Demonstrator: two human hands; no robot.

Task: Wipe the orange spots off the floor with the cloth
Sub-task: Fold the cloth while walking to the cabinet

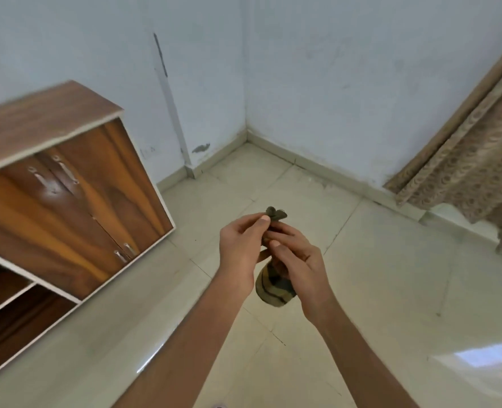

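A dark olive striped cloth [274, 287] hangs bunched between both hands, well above the pale tiled floor [376, 275]. My left hand [241, 245] pinches the cloth's top end, which sticks out above the thumb. My right hand [300, 260] grips the cloth just below that, and the bundled bottom of the cloth dangles under its palm. No orange spots show on the visible floor.
A wooden cabinet [67, 201] with doors and open shelves stands at the left. Light blue walls meet in a corner [246, 134] ahead. A patterned brown curtain [473, 160] hangs at the right, its hem touching the floor.
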